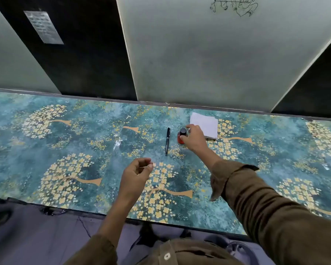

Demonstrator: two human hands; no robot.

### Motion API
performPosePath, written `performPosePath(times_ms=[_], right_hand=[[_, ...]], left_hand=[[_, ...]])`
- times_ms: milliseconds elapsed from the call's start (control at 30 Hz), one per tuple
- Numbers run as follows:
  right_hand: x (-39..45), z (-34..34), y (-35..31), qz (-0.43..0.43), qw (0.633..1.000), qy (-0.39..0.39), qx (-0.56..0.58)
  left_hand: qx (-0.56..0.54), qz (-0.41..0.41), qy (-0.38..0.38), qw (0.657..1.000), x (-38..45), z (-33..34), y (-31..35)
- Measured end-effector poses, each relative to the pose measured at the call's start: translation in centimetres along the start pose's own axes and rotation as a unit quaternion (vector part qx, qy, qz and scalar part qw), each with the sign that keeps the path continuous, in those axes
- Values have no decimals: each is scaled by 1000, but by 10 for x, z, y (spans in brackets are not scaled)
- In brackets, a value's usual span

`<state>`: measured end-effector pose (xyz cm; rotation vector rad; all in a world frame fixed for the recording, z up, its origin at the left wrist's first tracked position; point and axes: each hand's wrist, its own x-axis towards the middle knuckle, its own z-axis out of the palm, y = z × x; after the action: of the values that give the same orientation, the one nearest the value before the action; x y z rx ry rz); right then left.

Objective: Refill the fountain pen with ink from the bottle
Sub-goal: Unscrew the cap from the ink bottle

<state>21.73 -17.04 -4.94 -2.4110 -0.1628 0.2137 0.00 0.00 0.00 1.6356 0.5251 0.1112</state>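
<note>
A black fountain pen (167, 140) lies capped on the teal flowered table (84, 142), pointing away from me. Just right of it stands a small red ink bottle (180, 137) with a black cap. My right hand (194, 139) reaches out and grips the bottle, thumb on its near side and fingers curled over the far side. My left hand (137, 174) hovers above the table nearer to me, fingers loosely curled, holding nothing.
A folded white tissue (205, 124) lies behind the bottle, partly under my right hand. A grey wall with dark panels rises along the table's far edge. The near table edge runs just in front of my lap.
</note>
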Motion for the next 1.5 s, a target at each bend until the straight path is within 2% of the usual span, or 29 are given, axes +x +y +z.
performPosePath(times_ms=[100,300,433,567,700,800,967,1133,1333,1500], right_hand=[[10,5,-5,11,999,-28,-33],[2,12,-10,33,999,-7,-39],[-43,17,-22,24,999,-18,-17],[-108,36,-33,22,999,-47,-10],[-154,56,-36,44,998,-44,-33],[-166,63,-35,49,997,-37,-35],[-165,66,-35,47,998,-38,-27],[-163,60,-33,44,999,-26,18],[-158,56,-24,-45,998,-30,-25],[-148,47,-13,-141,983,-110,-42]], left_hand=[[9,-14,-5,1000,13,-7,-2],[41,-47,-71,996,43,-25,-12],[65,-65,-110,990,57,-32,-26],[137,-79,-161,974,61,-27,-51],[203,-53,-225,952,56,-16,-66],[264,9,-257,930,54,-6,-70],[296,78,-252,918,49,10,-64],[314,64,-242,916,50,11,-68],[297,40,-224,927,50,18,-73],[290,45,-214,932,49,21,-77]])
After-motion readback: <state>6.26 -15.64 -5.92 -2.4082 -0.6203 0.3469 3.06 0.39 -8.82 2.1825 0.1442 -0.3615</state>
